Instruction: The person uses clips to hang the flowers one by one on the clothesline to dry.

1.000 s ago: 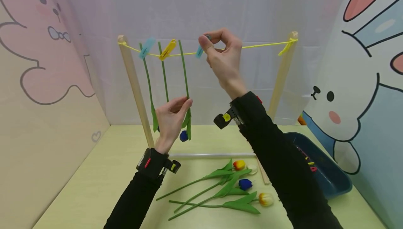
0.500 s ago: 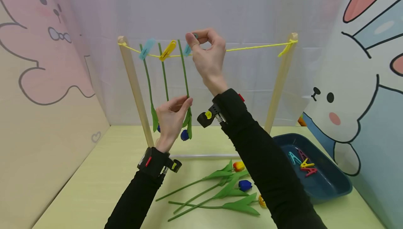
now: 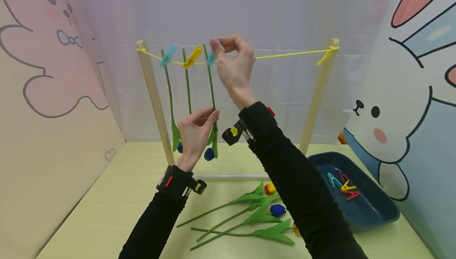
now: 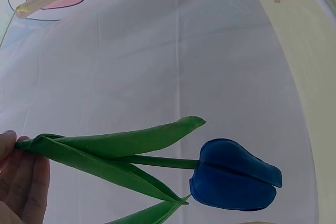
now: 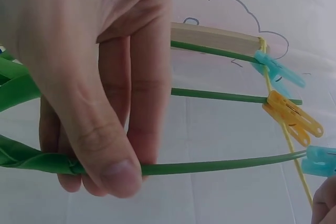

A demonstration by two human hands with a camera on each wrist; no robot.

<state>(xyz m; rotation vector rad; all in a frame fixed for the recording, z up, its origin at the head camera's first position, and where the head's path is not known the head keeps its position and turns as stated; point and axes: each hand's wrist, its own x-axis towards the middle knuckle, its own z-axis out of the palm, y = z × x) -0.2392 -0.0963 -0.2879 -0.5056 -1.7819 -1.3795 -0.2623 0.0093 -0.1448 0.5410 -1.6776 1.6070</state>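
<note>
Black sleeves (image 3: pixel 295 183) end in black wrist straps (image 3: pixel 174 181), each with a red tag too small to read. Loose tulips (image 3: pixel 272 233) lie crossed on the tabletop (image 3: pixel 117 195), one blossom blue, another red and yellow; to their right, a dark blue tray (image 3: pixel 374 213) holds several small clothespins (image 3: pixel 348 187). Beyond the tulips, the left hand (image 3: pixel 195 134) has its grip closed, thumb and fingers pinching the stem of a blue tulip (image 4: pixel 236 177) just above the leaves, blossom hanging downward. Higher up, the right hand (image 3: pixel 235 65) pinches a light-blue clothespin (image 3: pixel 211 58) at that stem's upper end, by the yellow line (image 3: pixel 292 54); whether its jaws bite is unclear. To the left, a second light-blue clothespin (image 3: pixel 169 55) and a yellow clothespin (image 3: pixel 192 57) each hold a stem on the line, strung between wooden posts (image 3: pixel 315 96). Behind hangs a pale sheet (image 3: pixel 278 9).
</note>
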